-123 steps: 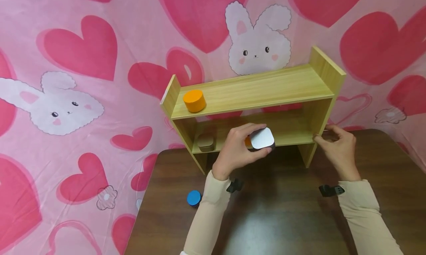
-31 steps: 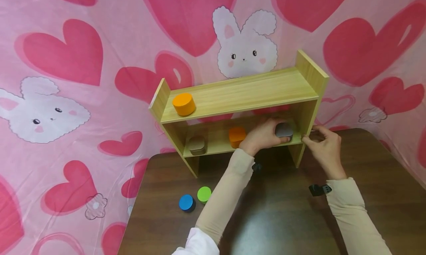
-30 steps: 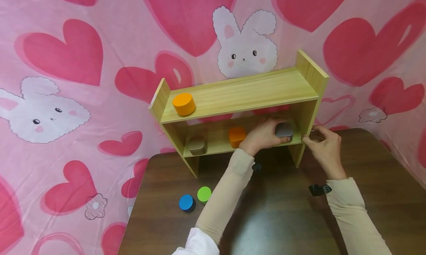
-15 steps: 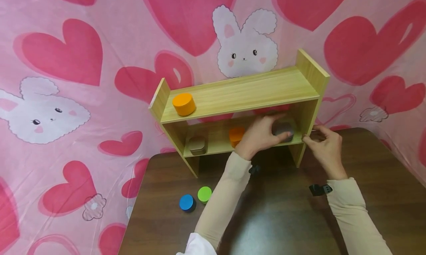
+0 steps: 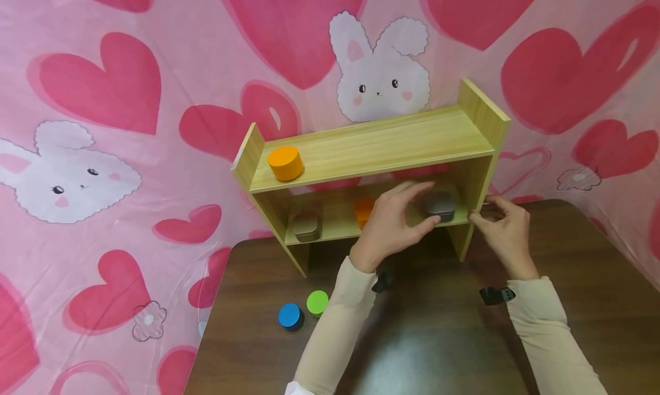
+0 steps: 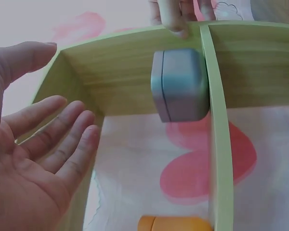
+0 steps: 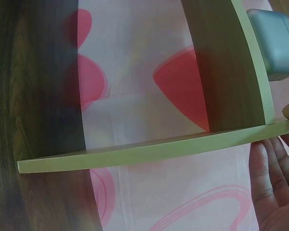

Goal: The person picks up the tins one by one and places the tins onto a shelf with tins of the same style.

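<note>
A grey, round-cornered square tin point(image 5: 442, 204) sits on the lower board of a light wooden shelf point(image 5: 387, 138), near its right side panel. My left hand point(image 5: 388, 226) is in front of that level with fingers and thumb spread; the left wrist view shows the palm bare and a gap to the tin point(image 6: 180, 86). My right hand point(image 5: 507, 230) pinches the front edge of the right side panel, its thumb and fingers on opposite sides in the right wrist view. An orange tin point(image 5: 363, 210), partly hidden behind my left hand, is mid-shelf, with a brownish tin point(image 5: 306, 229) at the left end.
An orange round tin point(image 5: 286, 164) rests on the top board at the left. Blue point(image 5: 291, 316) and green point(image 5: 317, 303) round tins stand on the dark wooden table point(image 5: 423, 337) beside my left forearm. A pink, heart-patterned cloth point(image 5: 206, 74) hangs behind the shelf.
My left hand carried the grey tin rightward onto the lower board, let go of it and drew back left and toward me. My right hand keeps its grip on the shelf.
</note>
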A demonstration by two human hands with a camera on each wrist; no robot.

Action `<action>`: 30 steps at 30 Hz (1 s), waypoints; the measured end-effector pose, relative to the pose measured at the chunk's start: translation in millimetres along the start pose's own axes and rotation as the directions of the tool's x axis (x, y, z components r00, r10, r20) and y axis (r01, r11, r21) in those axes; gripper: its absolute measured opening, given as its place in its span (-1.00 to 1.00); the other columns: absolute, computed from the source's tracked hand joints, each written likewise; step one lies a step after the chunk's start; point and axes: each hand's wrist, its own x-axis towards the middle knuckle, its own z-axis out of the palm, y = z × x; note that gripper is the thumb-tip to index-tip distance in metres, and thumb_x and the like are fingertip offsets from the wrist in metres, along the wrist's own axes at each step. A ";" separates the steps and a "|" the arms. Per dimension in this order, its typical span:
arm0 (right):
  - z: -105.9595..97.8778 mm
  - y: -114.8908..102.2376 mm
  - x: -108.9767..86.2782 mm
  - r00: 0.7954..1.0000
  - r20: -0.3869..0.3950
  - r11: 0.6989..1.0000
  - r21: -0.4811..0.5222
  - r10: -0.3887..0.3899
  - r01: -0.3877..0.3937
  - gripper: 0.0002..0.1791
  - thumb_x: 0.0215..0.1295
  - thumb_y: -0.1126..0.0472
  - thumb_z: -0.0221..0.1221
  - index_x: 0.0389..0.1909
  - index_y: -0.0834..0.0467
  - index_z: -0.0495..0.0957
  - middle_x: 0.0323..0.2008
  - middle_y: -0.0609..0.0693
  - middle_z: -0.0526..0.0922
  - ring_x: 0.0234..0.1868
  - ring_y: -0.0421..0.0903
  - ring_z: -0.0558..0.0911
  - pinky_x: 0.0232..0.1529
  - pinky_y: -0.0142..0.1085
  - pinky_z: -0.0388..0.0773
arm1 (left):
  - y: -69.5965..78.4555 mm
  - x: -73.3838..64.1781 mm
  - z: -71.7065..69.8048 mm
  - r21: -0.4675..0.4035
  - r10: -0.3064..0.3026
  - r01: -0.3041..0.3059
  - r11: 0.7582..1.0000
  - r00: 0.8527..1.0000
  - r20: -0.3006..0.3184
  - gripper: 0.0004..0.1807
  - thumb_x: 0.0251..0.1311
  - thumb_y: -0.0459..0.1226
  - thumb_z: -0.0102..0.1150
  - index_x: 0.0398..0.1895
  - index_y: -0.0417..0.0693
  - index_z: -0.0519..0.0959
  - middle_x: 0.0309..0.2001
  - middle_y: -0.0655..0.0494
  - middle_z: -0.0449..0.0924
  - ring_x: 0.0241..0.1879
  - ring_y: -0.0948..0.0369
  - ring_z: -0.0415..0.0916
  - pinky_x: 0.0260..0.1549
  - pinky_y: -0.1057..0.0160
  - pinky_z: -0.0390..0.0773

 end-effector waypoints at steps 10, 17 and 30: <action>-0.5 -0.1 -0.5 1.000 0.000 1.000 0.019 0.015 -0.015 -0.72 0.10 0.45 0.38 -0.13 0.43 0.69 -0.54 -0.65 0.57 -0.48 -0.65 0.59 -0.38 -0.75 0.51 | -2.1 -28.1 -12.9 -0.041 -0.022 0.020 0.999 0.999 -0.033 -0.37 0.28 -0.09 0.41 0.39 -0.02 0.52 0.22 0.11 0.67 0.19 0.20 0.64 0.15 0.32 0.63; -0.8 1.9 0.3 1.000 -0.010 1.000 0.016 0.018 -0.017 -0.70 0.09 0.46 0.38 -0.12 0.43 0.69 -0.55 -0.66 0.56 -0.49 -0.66 0.59 -0.39 -0.75 0.50 | -6.3 -49.6 -15.4 -0.126 -0.082 0.076 0.989 0.996 -0.047 -0.39 0.26 -0.14 0.42 0.38 0.02 0.53 0.20 0.10 0.67 0.11 0.09 0.67 0.08 0.15 0.72; 1.8 1.4 1.5 1.000 -0.006 1.000 0.013 0.013 -0.012 -0.73 0.09 0.44 0.38 -0.15 0.43 0.68 -0.55 -0.66 0.56 -0.48 -0.65 0.57 -0.39 -0.75 0.49 | -18.3 -86.7 -30.6 -0.123 -0.144 0.132 0.984 0.985 -0.099 -0.42 0.26 -0.17 0.45 0.34 0.02 0.54 0.17 0.00 0.68 0.13 0.07 0.67 0.20 0.18 0.65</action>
